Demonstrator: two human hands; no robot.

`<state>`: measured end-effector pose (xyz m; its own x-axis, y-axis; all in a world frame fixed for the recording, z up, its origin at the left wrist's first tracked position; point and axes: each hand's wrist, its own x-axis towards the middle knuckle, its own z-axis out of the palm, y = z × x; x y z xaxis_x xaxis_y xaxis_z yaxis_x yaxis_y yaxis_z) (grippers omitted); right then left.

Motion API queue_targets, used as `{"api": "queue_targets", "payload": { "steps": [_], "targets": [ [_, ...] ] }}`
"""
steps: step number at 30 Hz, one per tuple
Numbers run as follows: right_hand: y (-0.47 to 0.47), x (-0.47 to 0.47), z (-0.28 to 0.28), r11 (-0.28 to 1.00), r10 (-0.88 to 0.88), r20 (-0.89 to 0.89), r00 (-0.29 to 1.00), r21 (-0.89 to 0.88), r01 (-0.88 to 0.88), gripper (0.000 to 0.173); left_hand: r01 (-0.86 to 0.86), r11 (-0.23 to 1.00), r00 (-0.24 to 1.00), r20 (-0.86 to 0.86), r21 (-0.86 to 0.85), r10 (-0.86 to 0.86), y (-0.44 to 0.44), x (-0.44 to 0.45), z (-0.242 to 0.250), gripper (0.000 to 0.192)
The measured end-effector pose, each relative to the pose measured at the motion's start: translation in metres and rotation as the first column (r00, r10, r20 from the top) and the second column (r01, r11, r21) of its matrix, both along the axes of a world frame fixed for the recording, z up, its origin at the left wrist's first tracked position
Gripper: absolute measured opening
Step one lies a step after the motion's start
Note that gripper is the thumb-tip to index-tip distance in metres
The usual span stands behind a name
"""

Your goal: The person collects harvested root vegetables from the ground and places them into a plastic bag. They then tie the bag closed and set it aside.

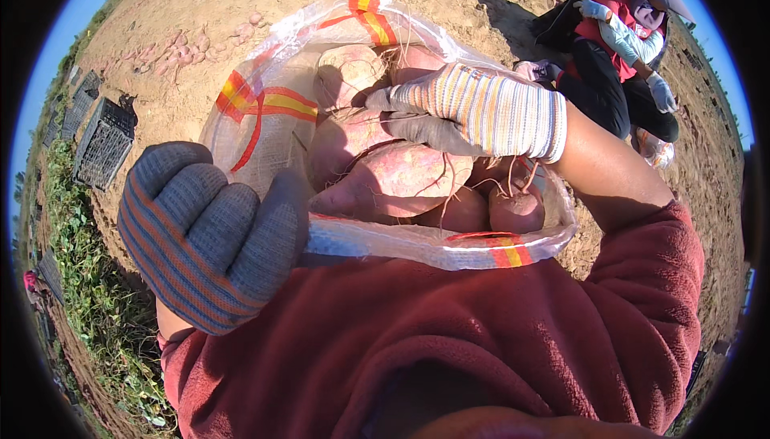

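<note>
A translucent woven plastic sack (264, 156) with red and yellow stripes stands open-mouthed before me, filled with several pink-skinned sweet potatoes (415, 174) trailing thin roots. My right hand (469, 111), in a striped knit glove with grey fingers, lies over them inside the mouth. Its fingertips touch the sweet potatoes near the middle; whether they grip one cannot be told. My left hand (210, 228), in a grey glove with orange and blue stripes, is raised at the sack's left rim with its fingers curled. What lies under those fingers is hidden.
A person (619, 60) in a hat and gloves crouches on the soil at the upper right. More sweet potatoes (180, 54) lie scattered on the ground at the upper left. Black plastic crates (105, 141) stand at the left beside green vines (81, 240).
</note>
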<state>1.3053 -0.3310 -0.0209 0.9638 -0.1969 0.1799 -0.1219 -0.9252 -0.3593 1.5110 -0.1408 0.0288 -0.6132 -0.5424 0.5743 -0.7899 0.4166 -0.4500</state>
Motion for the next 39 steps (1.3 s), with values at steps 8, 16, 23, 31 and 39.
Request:
{"api": "queue_targets", "payload": {
  "steps": [8,16,23,31,39],
  "targets": [
    [0.002,-0.080,0.037,0.809,-0.587,0.253,0.769,0.232,0.541,0.053,0.184,0.982,0.598,-0.789,-0.032,-0.137,-0.031,0.069,-0.005,0.061],
    [0.031,-0.119,0.014,0.523,-0.598,-0.012,0.801,0.752,0.402,0.063,0.262,0.470,0.533,-0.532,0.843,0.658,-0.097,0.057,-0.001,0.049],
    [0.028,-0.150,-0.011,0.229,-0.800,0.039,0.599,0.943,0.243,0.049,0.235,0.578,0.767,-0.514,0.781,0.383,-0.118,0.087,-0.027,0.036],
    [-0.030,-0.112,0.003,0.354,-0.897,0.339,0.283,0.935,0.002,0.041,0.714,0.620,0.133,-0.933,0.325,0.335,-0.162,0.129,-0.059,0.024],
    [-0.086,-0.092,0.001,0.564,-0.750,0.550,0.367,0.822,-0.080,0.035,0.462,0.794,0.221,-0.919,0.394,0.327,-0.171,0.152,-0.049,0.020]
  ]
}}
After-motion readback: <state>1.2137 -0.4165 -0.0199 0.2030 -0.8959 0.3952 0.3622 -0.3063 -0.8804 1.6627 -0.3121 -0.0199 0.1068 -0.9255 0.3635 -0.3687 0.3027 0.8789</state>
